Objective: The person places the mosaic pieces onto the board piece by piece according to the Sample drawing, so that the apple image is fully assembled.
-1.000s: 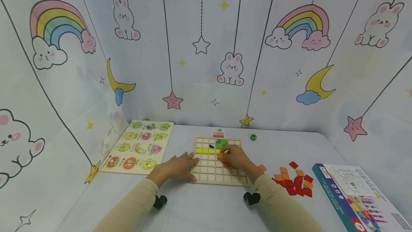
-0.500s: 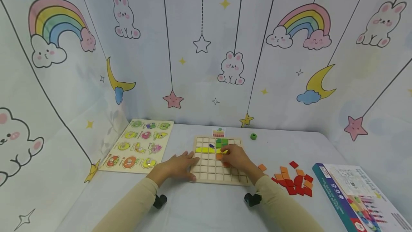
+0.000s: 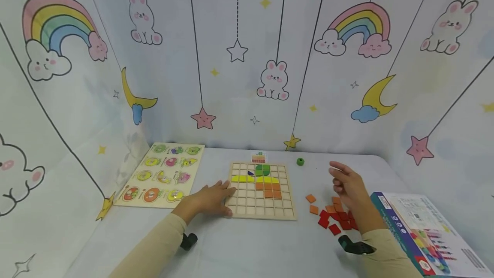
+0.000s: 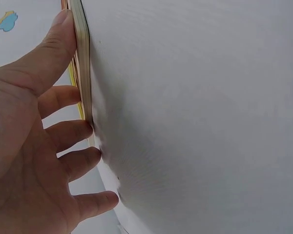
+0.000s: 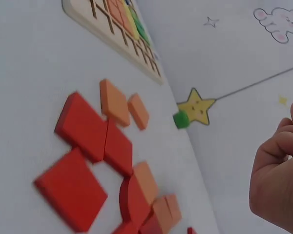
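A wooden grid board (image 3: 251,207) lies mid-table, partly filled with flat tiles: green tiles (image 3: 263,170) at the top, a row of yellow tiles (image 3: 247,179), orange tiles (image 3: 269,186) below, and a small dark blue piece (image 3: 251,173). My left hand (image 3: 212,198) rests at the board's left edge, fingers spread; in the left wrist view its thumb (image 4: 56,46) lies along the board's side. Over the loose tiles at the right, my right hand (image 3: 348,188) hovers with fingers loosely bent and nothing seen in them. Below it lie red tiles (image 5: 83,126) and orange tiles (image 5: 115,103).
A small picture card (image 3: 259,157) lies behind the board, with a green bead (image 3: 300,161) to its right. At the left is a fruit puzzle board (image 3: 157,175). A printed box (image 3: 428,231) lies at the right edge. A patterned cloth (image 3: 247,76) hangs behind.
My right hand has left an orange tile on the board and moved right, over the loose tiles. Some loose tiles now lie farther left. My left hand keeps its place at the board.
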{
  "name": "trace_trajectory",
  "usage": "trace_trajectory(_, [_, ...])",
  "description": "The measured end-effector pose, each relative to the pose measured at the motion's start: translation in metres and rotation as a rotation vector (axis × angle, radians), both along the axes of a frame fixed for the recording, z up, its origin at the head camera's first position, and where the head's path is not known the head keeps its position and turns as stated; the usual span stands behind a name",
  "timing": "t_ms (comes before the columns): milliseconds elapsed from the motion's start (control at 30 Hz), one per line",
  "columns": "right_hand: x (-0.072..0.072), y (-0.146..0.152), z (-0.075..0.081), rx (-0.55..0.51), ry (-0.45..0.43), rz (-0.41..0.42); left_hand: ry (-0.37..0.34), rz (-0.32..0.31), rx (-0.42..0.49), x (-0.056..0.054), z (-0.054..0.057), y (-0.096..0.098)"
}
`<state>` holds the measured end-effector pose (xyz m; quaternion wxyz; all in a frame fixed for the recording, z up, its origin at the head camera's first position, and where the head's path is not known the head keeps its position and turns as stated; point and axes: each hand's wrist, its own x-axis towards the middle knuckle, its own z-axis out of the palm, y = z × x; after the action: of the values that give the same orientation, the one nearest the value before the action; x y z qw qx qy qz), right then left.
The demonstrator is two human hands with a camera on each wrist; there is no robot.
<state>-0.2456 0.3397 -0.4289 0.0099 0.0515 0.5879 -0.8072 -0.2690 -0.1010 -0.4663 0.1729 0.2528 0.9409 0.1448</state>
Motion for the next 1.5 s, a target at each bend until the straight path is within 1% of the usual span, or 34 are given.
trace_trajectory(100, [0.014, 0.023, -0.003, -0.13, -0.008, -0.014, 0.001, 0.0, 0.007, -0.002, 0.0, -0.003])
trace_trajectory(167, [0.019, 0.033, -0.009, -0.177, -0.036, -0.025, -0.004, 0.007, 0.006, -0.002, 0.0, -0.005])
trace_trajectory(200, [0.021, 0.036, -0.011, -0.18, -0.052, -0.03, -0.005, 0.013, 0.002, -0.002, 0.0, -0.006])
trace_trajectory(233, [0.022, 0.039, -0.014, -0.16, -0.069, -0.037, -0.007, 0.019, -0.003, -0.002, 0.0, -0.008])
trace_trajectory(300, [0.024, 0.043, -0.02, -0.084, -0.103, -0.058, -0.007, 0.03, -0.01, -0.001, -0.001, -0.01])
trace_trajectory(333, [0.024, 0.045, -0.022, -0.022, -0.123, -0.071, -0.007, 0.031, -0.012, 0.0, -0.002, -0.011])
trace_trajectory(367, [0.024, 0.046, -0.025, 0.064, -0.141, -0.081, -0.008, 0.032, -0.01, 0.0, -0.003, -0.012])
trace_trajectory(467, [0.022, 0.049, -0.034, 0.402, -0.183, -0.093, -0.006, 0.028, -0.001, 0.0, -0.003, -0.012])
trace_trajectory(533, [0.019, 0.05, -0.039, 0.661, -0.201, -0.065, -0.003, 0.024, 0.003, 0.0, -0.002, -0.012])
trace_trajectory(600, [0.017, 0.05, -0.044, 0.889, -0.194, -0.018, -0.004, 0.02, 0.007, 0.0, -0.001, -0.01])
trace_trajectory(633, [0.017, 0.049, -0.045, 0.97, -0.19, 0.009, -0.003, 0.018, 0.009, 0.0, 0.0, -0.01])
trace_trajectory(700, [0.017, 0.047, -0.046, 1.083, -0.176, 0.06, -0.009, 0.017, 0.016, 0.001, 0.002, -0.008])
trace_trajectory(800, [0.018, 0.043, -0.044, 1.161, -0.168, 0.108, -0.014, 0.016, 0.021, 0.003, 0.003, -0.005])
trace_trajectory(933, [0.018, 0.039, -0.041, 1.188, -0.19, 0.118, -0.01, 0.008, 0.015, 0.001, 0.004, -0.003])
trace_trajectory(1100, [0.018, 0.038, -0.039, 1.176, -0.192, 0.097, -0.007, 0.003, 0.008, 0.0, 0.004, -0.002])
trace_trajectory(1200, [0.019, 0.04, -0.04, 1.154, -0.189, 0.08, -0.013, 0.001, 0.015, 0.0, 0.004, -0.002])
trace_trajectory(1267, [0.019, 0.042, -0.042, 1.115, -0.181, 0.069, -0.016, 0.001, 0.02, 0.001, 0.004, -0.002])
trace_trajectory(1300, [0.02, 0.043, -0.044, 1.083, -0.177, 0.062, -0.018, 0.001, 0.023, 0.001, 0.003, -0.001])
trace_trajectory(1367, [0.02, 0.044, -0.046, 0.981, -0.164, 0.049, -0.018, 0.002, 0.022, 0.001, 0.003, -0.001])
trace_trajectory(1500, [0.017, 0.046, -0.045, 0.722, -0.166, 0.022, -0.016, 0.003, 0.02, 0.002, 0.004, 0.0])
